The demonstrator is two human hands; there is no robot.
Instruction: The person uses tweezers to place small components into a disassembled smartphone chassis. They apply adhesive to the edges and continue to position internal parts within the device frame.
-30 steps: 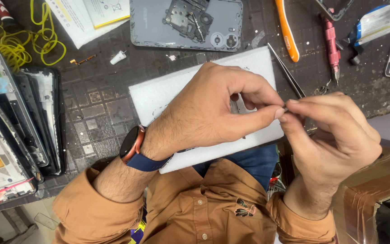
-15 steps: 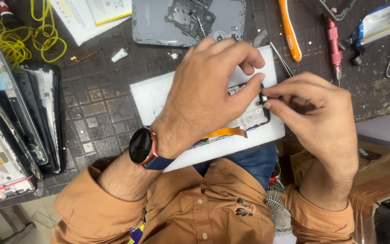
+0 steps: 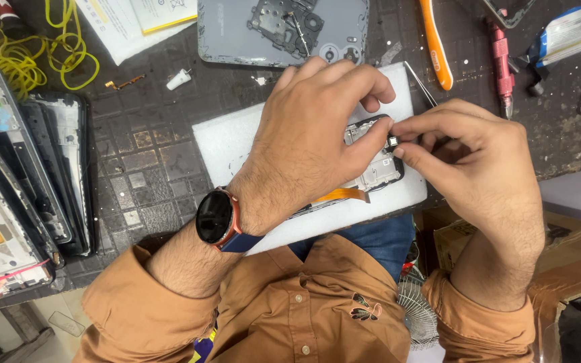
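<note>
Small square component (image 3: 392, 142), dark with a metal look, sits at the edge of an opened phone frame (image 3: 378, 168) that lies on a white foam pad (image 3: 237, 144), near mid-table. Right hand (image 3: 472, 171) pinches the component between thumb and forefinger, tips pressed together on it; left hand (image 3: 307, 144) lies over the frame, fingers curled down and pressing it flat, thumb touching beside the part. Orange flex cable (image 3: 341, 195) trails out from under the left palm. Whether the part is seated or only resting on the frame is hard to tell, fingers cover the joint. Judged progress: phone is already stripped, back cover (image 3: 237, 30) off and lying apart above the pad, boards exposed; this small part looks mid-handling, rest not closed up. Around: tweezers (image 3: 419, 84) just beside the pad, orange pry tool (image 3: 435, 44), red screwdriver (image 3: 502, 64), stack of spare screens (image 3: 21, 181) at left, yellow wire (image 3: 28, 57).
</note>
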